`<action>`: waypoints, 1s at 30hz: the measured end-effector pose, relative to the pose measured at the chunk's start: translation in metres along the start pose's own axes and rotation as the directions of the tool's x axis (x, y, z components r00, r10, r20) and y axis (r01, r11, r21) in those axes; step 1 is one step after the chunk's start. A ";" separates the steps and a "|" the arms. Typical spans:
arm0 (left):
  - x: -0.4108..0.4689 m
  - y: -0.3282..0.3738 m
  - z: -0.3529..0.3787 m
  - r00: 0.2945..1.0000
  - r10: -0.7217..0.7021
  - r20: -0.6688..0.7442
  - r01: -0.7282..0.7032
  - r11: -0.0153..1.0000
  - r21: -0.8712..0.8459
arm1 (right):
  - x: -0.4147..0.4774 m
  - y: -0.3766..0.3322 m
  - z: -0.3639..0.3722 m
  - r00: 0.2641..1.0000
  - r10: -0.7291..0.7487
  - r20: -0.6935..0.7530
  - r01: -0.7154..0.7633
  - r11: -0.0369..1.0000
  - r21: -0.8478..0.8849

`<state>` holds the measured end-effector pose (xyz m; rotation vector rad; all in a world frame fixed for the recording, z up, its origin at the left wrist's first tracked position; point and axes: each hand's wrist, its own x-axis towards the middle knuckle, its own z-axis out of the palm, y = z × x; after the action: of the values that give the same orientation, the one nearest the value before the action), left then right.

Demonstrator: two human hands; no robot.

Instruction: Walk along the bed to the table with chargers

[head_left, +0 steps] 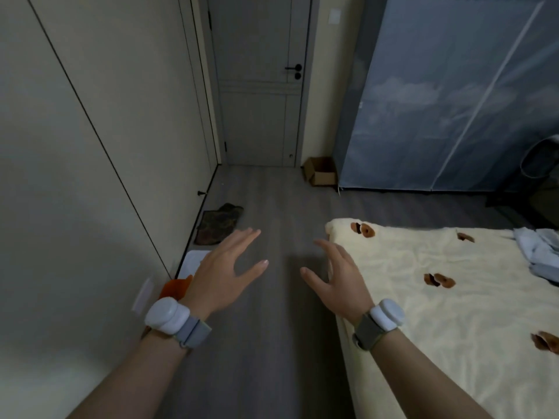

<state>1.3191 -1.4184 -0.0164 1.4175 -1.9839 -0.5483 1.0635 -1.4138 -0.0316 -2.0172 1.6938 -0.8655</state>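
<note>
Head view showed the left hand point(220, 273) and right hand point(335, 276) spread empty above the floor point(272, 207), the right beside the cream blanket point(438, 282), apparently mid-reach.

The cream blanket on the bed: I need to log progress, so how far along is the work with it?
Nothing looks done yet: the cream blanket lies spread but rumpled on the bed. In hand, literally nothing: the left hand hangs open over the floor, and the right hand hangs open by the blanket's near corner, whether touching it I cannot tell. Left untouched: the pale blue cloth heaped at the far edge.
</note>
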 end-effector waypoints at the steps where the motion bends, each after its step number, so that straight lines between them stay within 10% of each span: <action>1: 0.024 -0.007 0.002 1.000 -0.005 -0.004 0.005 1.000 0.000 | 0.025 0.005 0.000 1.000 0.000 0.010 0.000 1.000 -0.009; 30: 0.653 -0.184 0.072 0.962 0.175 0.209 -0.161 0.983 -0.083 | 0.578 0.186 0.024 0.977 0.144 -0.159 -0.153 0.987 -0.042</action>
<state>1.2491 -2.0970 -0.0236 1.1773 -2.2109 -0.7075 0.9929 -2.0171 -0.0404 -1.8696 1.9449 -0.9566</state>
